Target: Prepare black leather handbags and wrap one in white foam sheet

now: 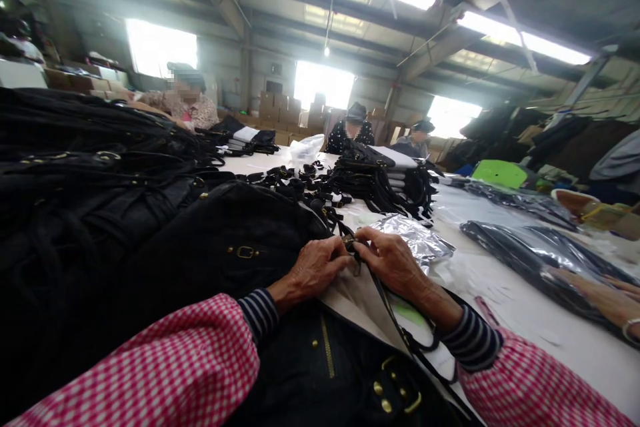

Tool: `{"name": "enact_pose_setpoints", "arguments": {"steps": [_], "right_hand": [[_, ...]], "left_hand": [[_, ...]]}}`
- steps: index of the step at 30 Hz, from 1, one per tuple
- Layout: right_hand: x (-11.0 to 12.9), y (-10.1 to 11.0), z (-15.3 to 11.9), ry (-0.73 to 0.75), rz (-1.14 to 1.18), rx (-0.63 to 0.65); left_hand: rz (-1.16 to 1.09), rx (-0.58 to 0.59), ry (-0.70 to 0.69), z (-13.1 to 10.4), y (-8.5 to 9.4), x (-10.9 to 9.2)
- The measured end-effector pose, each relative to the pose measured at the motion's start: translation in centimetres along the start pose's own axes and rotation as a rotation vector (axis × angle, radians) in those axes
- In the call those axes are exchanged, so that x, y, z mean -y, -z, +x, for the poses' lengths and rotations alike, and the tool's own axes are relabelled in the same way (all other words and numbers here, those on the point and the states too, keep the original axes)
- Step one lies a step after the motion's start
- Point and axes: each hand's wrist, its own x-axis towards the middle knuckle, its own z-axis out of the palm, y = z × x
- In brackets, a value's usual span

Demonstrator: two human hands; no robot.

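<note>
A black bag [295, 347] with gold zip, studs and buckles lies open in front of me, its beige lining [360, 300] showing. My left hand [317, 267] is closed at the far end of the bag's opening, fingers bent over the edge. Close beside it, my right hand [393, 260] pinches at the same spot, thumb and forefinger by a small metal fitting [349, 240]. What kind of fitting it is, I cannot make out. A thin black strap hangs down below my right hand.
Black bags [90, 193] are heaped at the left. Black straps [300, 180] and a bag stack [385, 177] lie ahead on the white table [545, 327]. Silvery plastic [415, 237] sits past my right hand. At right, another person's hand [595, 293] touches a plastic-wrapped bag [530, 260]. Several people sit opposite.
</note>
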Motion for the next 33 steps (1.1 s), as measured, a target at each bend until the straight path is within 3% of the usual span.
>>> {"name": "enact_pose_setpoints", "arguments": {"steps": [2,5,8,11,15,20,25,33], "right_hand": [[0.0,-0.1,-0.1,-0.013,0.143,-0.077],[0.1,-1.2,0.0,-0.178,0.562,-0.172],[0.5,-2.5,0.5,-0.316,0.992,-0.169],[0.7,-3.2,0.6,-0.368,1.220,-0.158],[0.4,-3.3,-0.4,-0.424,1.256,-0.116],[-0.4,-3.4,-1.8,-0.442,1.233,-0.087],[-0.7,-3.0,-2.6,-0.438,1.206,-0.055],[-0.2,-3.9,-3.1,-0.376,1.069,-0.059]], "left_hand": [[-0.140,-0.044,-0.008,0.0,-0.1,0.3],[-0.298,-0.053,0.000,0.1,-0.3,0.8],[-0.447,-0.008,-0.008,0.4,-0.6,1.4],[-0.502,0.007,-0.022,0.9,-0.6,1.8],[-0.471,-0.029,-0.010,1.1,-0.2,1.5],[-0.611,0.012,0.069,0.8,0.5,1.0],[-0.632,0.072,0.011,0.7,0.8,1.4],[-0.509,0.066,-0.056,0.6,0.4,1.4]]}}
